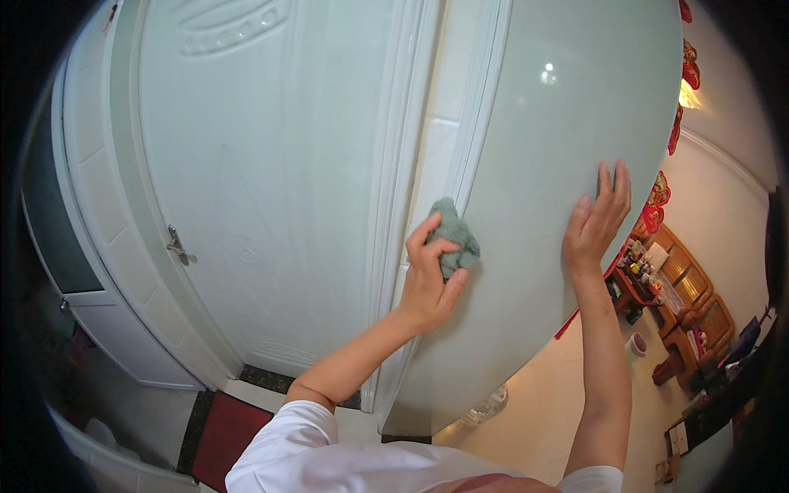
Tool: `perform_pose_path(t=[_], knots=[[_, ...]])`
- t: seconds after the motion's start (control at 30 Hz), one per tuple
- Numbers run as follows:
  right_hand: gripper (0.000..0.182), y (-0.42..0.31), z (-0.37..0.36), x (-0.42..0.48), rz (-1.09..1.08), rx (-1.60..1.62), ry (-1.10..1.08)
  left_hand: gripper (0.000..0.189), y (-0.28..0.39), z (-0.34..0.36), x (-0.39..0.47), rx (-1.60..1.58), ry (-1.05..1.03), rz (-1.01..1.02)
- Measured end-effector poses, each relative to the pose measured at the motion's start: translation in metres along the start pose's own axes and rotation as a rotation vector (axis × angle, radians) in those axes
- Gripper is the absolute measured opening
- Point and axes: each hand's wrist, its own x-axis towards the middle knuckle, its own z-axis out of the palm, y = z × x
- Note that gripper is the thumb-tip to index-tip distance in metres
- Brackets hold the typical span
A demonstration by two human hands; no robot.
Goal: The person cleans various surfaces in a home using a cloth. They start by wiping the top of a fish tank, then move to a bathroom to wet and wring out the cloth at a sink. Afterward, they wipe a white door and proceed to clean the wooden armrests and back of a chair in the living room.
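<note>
A crumpled grey-green cloth [459, 237] is gripped in my left hand [426, 277]. That hand holds it against the left edge of an open pale door panel [524, 154], beside the white frame moulding [478, 117]. My right hand [598, 215] lies on the same panel near its right edge. Its fingers point upward, the palm appears to touch the surface, and nothing is in it. A narrow strip of white wall tile [441, 148] runs between the moulding and a closed white door [296, 203] to the left.
The closed door has a metal lever handle [175, 243]. Red decorations [656, 197] show past the panel's right edge. Beyond stand a wooden bench [687, 271], a cluttered table [635, 277] and a small bin [637, 345]. A red mat [228, 437] lies at lower left.
</note>
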Motion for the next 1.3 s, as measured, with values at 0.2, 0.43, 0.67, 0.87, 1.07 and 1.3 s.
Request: perform_pose_path(t=[0.2,0.43,0.67,0.87,1.07,1.3], knots=[[0.047,-0.002,0.0,-0.002,-0.01,-0.02,-0.005,0.053,-0.031,-0.001,0.121,-0.332,-0.008,-0.161],[0.047,-0.004,0.009,-0.004,-0.028,-0.022,0.0,0.046,-0.042,-0.005,0.116,-0.308,0.011,-0.096],[0.046,0.0,0.012,-0.005,-0.043,-0.052,0.022,0.035,-0.041,0.026,-0.133,-0.152,0.152,-0.463],[0.048,0.0,0.014,-0.007,-0.049,-0.059,0.039,0.035,-0.029,0.024,-0.155,0.144,0.127,-0.114],[0.047,0.011,0.013,-0.012,-0.059,-0.065,0.059,0.044,-0.014,0.019,0.023,0.617,0.113,0.349],[0.045,0.008,-0.015,-0.009,0.012,-0.044,-0.089,0.039,0.038,0.038,0.105,0.673,-0.083,0.429]])
